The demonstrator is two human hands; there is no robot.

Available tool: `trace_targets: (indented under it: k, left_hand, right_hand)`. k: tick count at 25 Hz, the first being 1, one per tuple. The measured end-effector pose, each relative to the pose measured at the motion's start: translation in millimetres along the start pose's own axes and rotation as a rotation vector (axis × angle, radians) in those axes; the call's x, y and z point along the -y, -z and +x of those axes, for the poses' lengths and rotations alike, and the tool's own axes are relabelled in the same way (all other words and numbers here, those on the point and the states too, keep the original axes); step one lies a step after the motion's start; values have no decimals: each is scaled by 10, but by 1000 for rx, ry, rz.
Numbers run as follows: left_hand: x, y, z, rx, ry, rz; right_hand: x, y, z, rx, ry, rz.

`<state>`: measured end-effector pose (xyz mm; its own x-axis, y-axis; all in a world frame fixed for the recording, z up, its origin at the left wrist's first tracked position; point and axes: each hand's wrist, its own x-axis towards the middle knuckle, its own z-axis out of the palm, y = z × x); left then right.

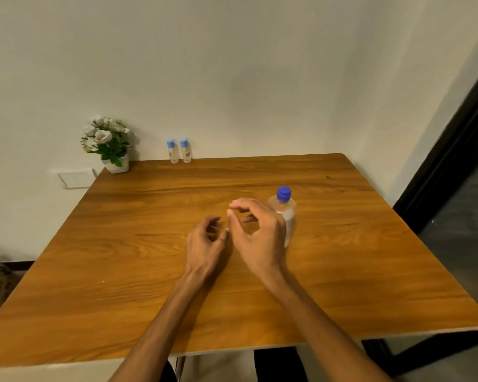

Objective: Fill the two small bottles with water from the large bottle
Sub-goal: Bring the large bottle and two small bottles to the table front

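Listed on one wooden tabletop (149, 271): two capped small bottles (179, 151) at the far edge, one capped large bottle (286, 213) just behind the right hand (255, 232), one potted flower plant (108, 142); left hand (204, 244) and right hand are held loosely spread, empty.

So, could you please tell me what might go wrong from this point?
The right hand hovers open just in front of the capped large bottle; a careless move could knock it over. The two small bottles stand close together at the table's far edge against the wall, so reaching for one may topple the other.
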<state>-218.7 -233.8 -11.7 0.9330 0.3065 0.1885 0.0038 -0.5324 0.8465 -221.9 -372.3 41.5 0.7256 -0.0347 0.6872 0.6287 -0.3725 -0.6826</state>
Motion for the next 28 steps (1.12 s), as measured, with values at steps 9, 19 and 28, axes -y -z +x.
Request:
trace_targets:
  k: [9,19,28]
  left_hand:
    - [552,649,1894,-179,32,164]
    - [1247,362,3642,-304,70,167]
    - [1082,458,2424,-199,63,16]
  right_hand:
    - [-773,-1975,1284,247,-422,-179]
    - [-1733,-3333,2029,170,-451,-293]
    - [-1187,-2549,1346,139,-491,-161]
